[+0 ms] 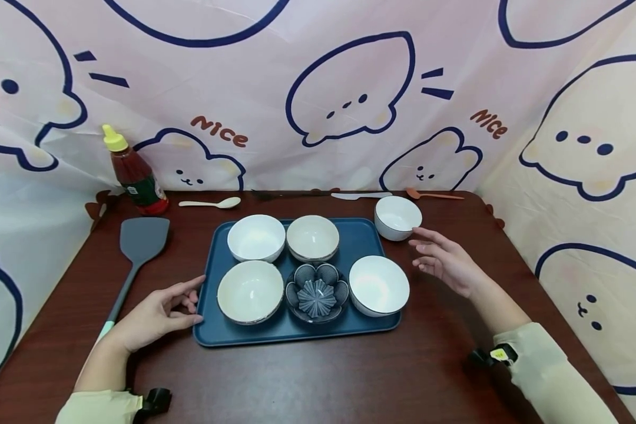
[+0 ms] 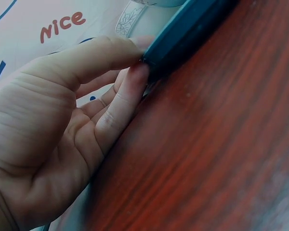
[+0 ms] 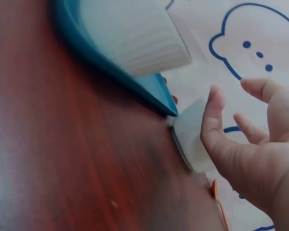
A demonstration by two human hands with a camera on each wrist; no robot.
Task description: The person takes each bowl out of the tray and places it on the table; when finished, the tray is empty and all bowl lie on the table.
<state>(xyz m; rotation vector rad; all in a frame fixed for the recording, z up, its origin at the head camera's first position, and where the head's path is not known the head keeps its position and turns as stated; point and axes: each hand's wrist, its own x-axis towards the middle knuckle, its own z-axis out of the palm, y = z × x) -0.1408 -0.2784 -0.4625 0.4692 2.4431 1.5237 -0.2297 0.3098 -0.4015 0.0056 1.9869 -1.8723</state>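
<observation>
A blue rectangular tray (image 1: pixel 297 340) lies on the table with several bowls on it. They include a white bowl (image 1: pixel 378 286) at its right front, a dark flower-shaped bowl (image 1: pixel 318 294) and a cream bowl (image 1: pixel 250 292) at its left front. My left hand (image 1: pixel 156 318) holds the tray's left edge between thumb and fingers, seen close in the left wrist view. Off the tray's back right corner stands a smaller white bowl (image 1: pixel 397 218). Beside it is my right hand (image 1: pixel 447 262), fingers loosely bent and holding nothing; whether a fingertip touches the rim cannot be told.
A sauce bottle (image 1: pixel 140 179) with a yellow cap stands at the back left, above a grey spatula (image 1: pixel 144 235). Along the back edge lie a cream spoon (image 1: pixel 212 204), a white knife (image 1: pixel 360 195) and an orange spoon (image 1: pixel 434 195). Patterned cloth hangs behind.
</observation>
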